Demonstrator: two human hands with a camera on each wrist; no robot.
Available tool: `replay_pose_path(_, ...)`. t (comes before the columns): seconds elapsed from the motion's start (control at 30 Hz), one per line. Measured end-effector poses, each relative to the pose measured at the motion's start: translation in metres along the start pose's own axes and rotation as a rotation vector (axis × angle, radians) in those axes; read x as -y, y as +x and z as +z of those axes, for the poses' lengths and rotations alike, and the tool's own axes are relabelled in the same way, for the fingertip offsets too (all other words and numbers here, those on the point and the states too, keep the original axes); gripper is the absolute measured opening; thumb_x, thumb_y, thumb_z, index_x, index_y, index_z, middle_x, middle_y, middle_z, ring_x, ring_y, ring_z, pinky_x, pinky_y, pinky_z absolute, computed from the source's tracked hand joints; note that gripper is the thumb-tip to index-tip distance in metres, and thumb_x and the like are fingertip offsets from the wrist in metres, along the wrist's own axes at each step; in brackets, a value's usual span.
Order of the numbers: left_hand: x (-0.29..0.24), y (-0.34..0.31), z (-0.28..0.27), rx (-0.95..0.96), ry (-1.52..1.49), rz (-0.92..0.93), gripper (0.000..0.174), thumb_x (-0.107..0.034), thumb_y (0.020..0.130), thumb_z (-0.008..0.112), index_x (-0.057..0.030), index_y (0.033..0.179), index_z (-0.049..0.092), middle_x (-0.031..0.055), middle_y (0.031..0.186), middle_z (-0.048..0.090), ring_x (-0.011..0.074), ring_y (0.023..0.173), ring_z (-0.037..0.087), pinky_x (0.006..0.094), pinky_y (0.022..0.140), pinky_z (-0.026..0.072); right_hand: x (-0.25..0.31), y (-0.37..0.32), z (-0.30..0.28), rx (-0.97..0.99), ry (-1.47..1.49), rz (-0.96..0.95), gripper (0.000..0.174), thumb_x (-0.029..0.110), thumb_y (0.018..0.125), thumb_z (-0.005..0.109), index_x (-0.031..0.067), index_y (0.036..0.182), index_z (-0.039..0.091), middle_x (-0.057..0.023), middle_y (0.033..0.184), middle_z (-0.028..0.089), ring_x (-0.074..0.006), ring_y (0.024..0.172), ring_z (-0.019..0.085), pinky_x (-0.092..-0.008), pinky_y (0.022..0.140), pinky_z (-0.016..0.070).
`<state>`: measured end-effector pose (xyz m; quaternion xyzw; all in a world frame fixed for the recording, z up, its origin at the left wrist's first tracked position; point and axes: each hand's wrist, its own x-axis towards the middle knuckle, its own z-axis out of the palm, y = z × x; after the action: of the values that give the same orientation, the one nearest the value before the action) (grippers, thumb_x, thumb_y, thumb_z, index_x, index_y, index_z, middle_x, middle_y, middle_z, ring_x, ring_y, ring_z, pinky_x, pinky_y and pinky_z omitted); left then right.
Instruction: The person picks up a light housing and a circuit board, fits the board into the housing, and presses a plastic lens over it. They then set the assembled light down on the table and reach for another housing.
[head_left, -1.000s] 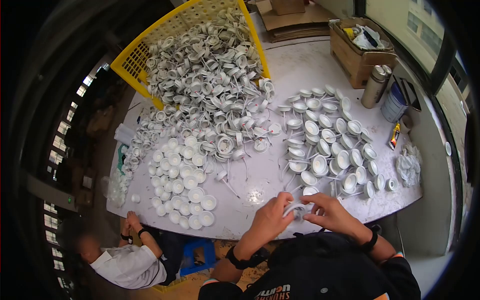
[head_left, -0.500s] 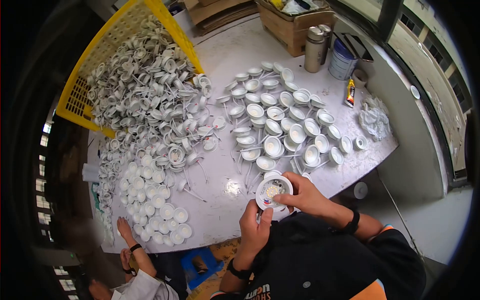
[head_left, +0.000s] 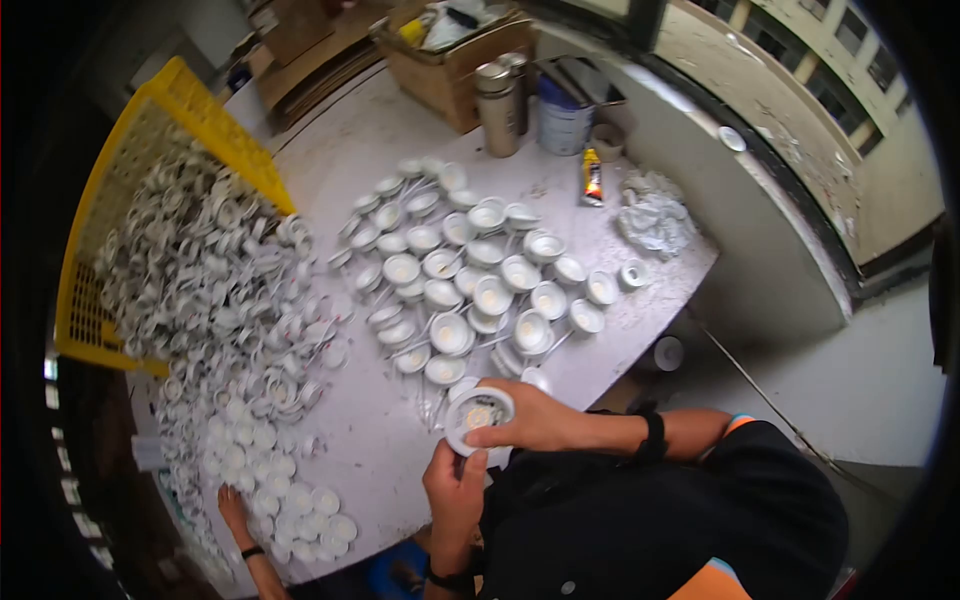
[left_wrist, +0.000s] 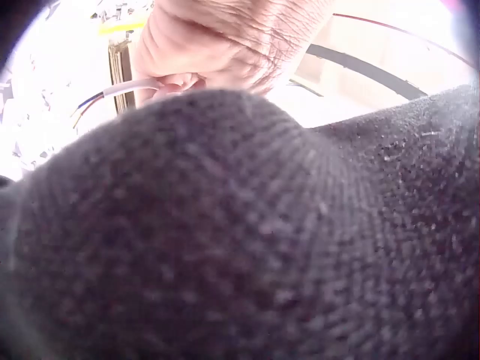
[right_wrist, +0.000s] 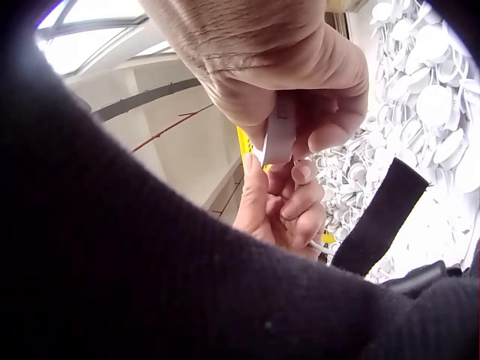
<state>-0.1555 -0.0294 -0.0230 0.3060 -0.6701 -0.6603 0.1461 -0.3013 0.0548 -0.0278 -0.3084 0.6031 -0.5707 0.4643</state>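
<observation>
A round white LED downlight is held between my two hands near the table's front edge, its yellowish LEDs facing up. My right hand grips its rim from the right, the thumb lying over the inside. From below, my left hand pinches the lower rim. In the right wrist view, the downlight shows edge-on under my right hand, with my left hand beneath it. A white cable with bare-ended coloured wires comes out beside my left hand. Its fingertips are hidden there.
Several finished-looking downlights stand ahead on the table. A yellow crate spills wired housings at left, with white discs in front. Another person's hand is by the discs. Bottle, glue tube and crumpled plastic are farther back.
The head view has swung right, so the table appears shifted left. The downlight has turned from edge-on to face up, and both hands keep hold of it. The other person's hand has reached the discs.
</observation>
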Motion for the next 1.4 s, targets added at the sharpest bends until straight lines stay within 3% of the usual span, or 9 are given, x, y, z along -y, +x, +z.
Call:
replay_pose_path(0.1, 0.004, 0.010, 0.010, 0.019, -0.140, -0.055, 0.024, -0.009, 0.081, 0.058, 0.0046, 0.101, 0.054, 0.0032, 0.078, 0.057, 0.0101, 0.067, 0.051, 0.0256, 0.059, 0.0428, -0.013, -0.002, -0.016, 0.002, -0.022, -0.038, 0.043, 0.024, 0.078, 0.068, 0.0025, 0.112, 0.053, -0.0070, 0.094, 0.061, -0.0141, 0.087, 0.056, -0.0284, 0.073, 0.0469)
replay_pose_path(0.17, 0.008, 0.015, 0.007, 0.046, -0.181, -0.089, 0.025, -0.008, 0.080, 0.057, 0.0048, 0.101, 0.054, 0.0032, 0.079, 0.057, 0.0097, 0.066, 0.051, 0.0247, 0.057, 0.0420, -0.019, -0.007, -0.035, 0.089, 0.210, 0.171, 0.040, 0.022, 0.082, 0.064, 0.0045, 0.116, 0.053, -0.0059, 0.093, 0.061, -0.0115, 0.082, 0.057, -0.0260, 0.066, 0.0476)
replay_pose_path(0.2, 0.011, 0.015, 0.001, 0.023, -0.149, -0.180, 0.026, -0.009, 0.079, 0.056, 0.0043, 0.101, 0.054, 0.0043, 0.082, 0.058, 0.0089, 0.068, 0.051, 0.0236, 0.056, 0.0411, -0.029, -0.011, -0.053, -0.051, 0.333, 0.169, 0.038, 0.027, 0.085, 0.060, 0.0059, 0.115, 0.054, -0.0050, 0.088, 0.060, -0.0104, 0.073, 0.057, -0.0231, 0.057, 0.0459)
replay_pose_path(0.3, 0.014, 0.015, -0.003, -0.033, -0.089, -0.307, 0.030, -0.014, 0.079, 0.051, 0.0034, 0.103, 0.055, 0.0053, 0.084, 0.058, 0.0067, 0.066, 0.049, 0.0205, 0.053, 0.0371, -0.081, -0.016, -0.131, -0.663, -0.128, -0.121, 0.021, 0.013, 0.084, 0.058, 0.0033, 0.103, 0.060, -0.0046, 0.083, 0.061, -0.0143, 0.064, 0.058, -0.0252, 0.058, 0.0463)
replay_pose_path(0.43, 0.012, 0.016, 0.006, -0.149, -0.005, -0.303, 0.028, -0.015, 0.080, 0.049, 0.0033, 0.100, 0.056, 0.0029, 0.078, 0.057, 0.0062, 0.057, 0.044, 0.0204, 0.049, 0.0351, -0.130, -0.036, -0.218, -0.873, -1.013, 0.001, 0.041, 0.017, 0.072, 0.068, 0.0055, 0.109, 0.057, -0.0133, 0.099, 0.057, -0.0282, 0.090, 0.055, -0.0371, 0.077, 0.0447)
replay_pose_path(0.47, 0.011, 0.016, 0.008, -0.145, 0.028, -0.300, 0.026, -0.014, 0.081, 0.049, 0.0036, 0.099, 0.056, 0.0030, 0.077, 0.057, 0.0060, 0.057, 0.044, 0.0208, 0.048, 0.0349, -0.135, -0.039, -0.226, -0.844, -1.066, 0.140, 0.054, 0.023, 0.068, 0.072, 0.0063, 0.116, 0.052, -0.0124, 0.111, 0.052, -0.0291, 0.102, 0.050, -0.0396, 0.084, 0.0408)
replay_pose_path(0.77, 0.015, 0.016, 0.008, -0.094, 0.016, -0.330, 0.022, -0.013, 0.081, 0.050, 0.0015, 0.097, 0.055, 0.0022, 0.078, 0.057, 0.0044, 0.058, 0.045, 0.0192, 0.047, 0.0333, -0.147, -0.033, -0.251, -0.739, -1.127, 0.324, 0.064, 0.028, 0.066, 0.074, 0.0068, 0.121, 0.048, -0.0117, 0.118, 0.050, -0.0278, 0.111, 0.046, -0.0384, 0.090, 0.0377)
replay_pose_path(1.2, 0.020, 0.012, 0.005, -0.065, -0.056, -0.335, 0.025, -0.013, 0.081, 0.052, 0.0036, 0.100, 0.056, 0.0052, 0.082, 0.060, 0.0068, 0.060, 0.048, 0.0211, 0.052, 0.0394, -0.140, -0.034, -0.255, -0.837, -1.093, 0.295, 0.052, 0.027, 0.061, 0.078, 0.0101, 0.106, 0.057, -0.0094, 0.107, 0.055, -0.0288, 0.101, 0.052, -0.0385, 0.086, 0.0430)
replay_pose_path(1.4, 0.018, 0.011, 0.005, -0.064, -0.118, -0.328, 0.026, -0.015, 0.083, 0.052, 0.0022, 0.104, 0.054, 0.0041, 0.084, 0.059, 0.0065, 0.061, 0.048, 0.0208, 0.052, 0.0393, -0.131, -0.036, -0.248, -0.940, -0.864, -0.006, 0.040, 0.020, 0.065, 0.076, 0.0048, 0.098, 0.058, -0.0110, 0.097, 0.059, -0.0265, 0.092, 0.057, -0.0369, 0.078, 0.0456)
